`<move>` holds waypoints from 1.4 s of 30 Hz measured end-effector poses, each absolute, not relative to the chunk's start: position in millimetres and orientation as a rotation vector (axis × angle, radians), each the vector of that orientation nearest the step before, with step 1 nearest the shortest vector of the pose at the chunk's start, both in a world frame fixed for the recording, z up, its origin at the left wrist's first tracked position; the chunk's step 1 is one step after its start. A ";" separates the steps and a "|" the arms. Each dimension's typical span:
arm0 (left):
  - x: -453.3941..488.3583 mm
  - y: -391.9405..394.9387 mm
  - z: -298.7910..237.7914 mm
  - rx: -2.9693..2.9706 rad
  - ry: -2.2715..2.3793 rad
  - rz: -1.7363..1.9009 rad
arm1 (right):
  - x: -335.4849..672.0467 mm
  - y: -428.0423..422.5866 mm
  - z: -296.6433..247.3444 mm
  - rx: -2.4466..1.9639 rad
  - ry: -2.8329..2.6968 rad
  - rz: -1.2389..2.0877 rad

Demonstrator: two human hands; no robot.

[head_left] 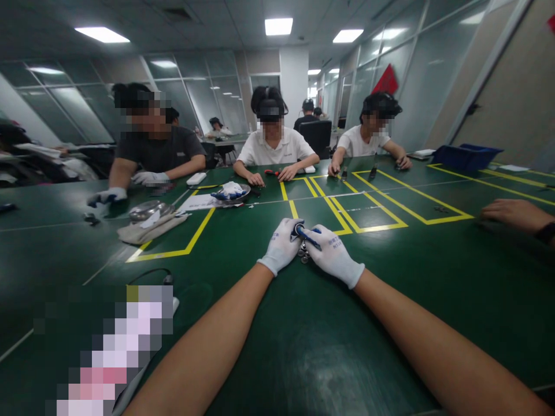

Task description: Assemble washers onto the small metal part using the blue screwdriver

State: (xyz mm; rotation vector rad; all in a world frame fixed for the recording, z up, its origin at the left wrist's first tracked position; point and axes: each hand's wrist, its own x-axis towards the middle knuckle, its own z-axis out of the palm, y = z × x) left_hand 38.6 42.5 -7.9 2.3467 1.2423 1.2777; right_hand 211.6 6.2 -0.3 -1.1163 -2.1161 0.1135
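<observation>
Both hands wear white gloves with blue fingertips and meet above the middle of the green table [277, 323]. My left hand [281, 244] is closed, pinching a small round metal piece [299, 229] with a shiny rim. From the right, my right hand [333, 252] reaches to the same piece, its blue-coated fingers pressed together against it. Whether those fingers hold a separate part is hidden. Just under the fingertips lie several small shiny metal pieces [304, 255] in a loose group.
Yellow tape outlines [375, 228] mark the table beyond my hands. Metal bowls [150, 211] and a cloth glove [151, 229] lie left; a blue bin [468, 157] stands far right. Co-workers sit opposite; another person's hand [515, 215] rests at right. A blurred-out object [125, 346] lies near left.
</observation>
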 end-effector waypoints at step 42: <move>37.9 42.1 -8.7 2.306 1.240 1.243 | 214.3 -1.3 15.2 -1.069 -1.901 0.390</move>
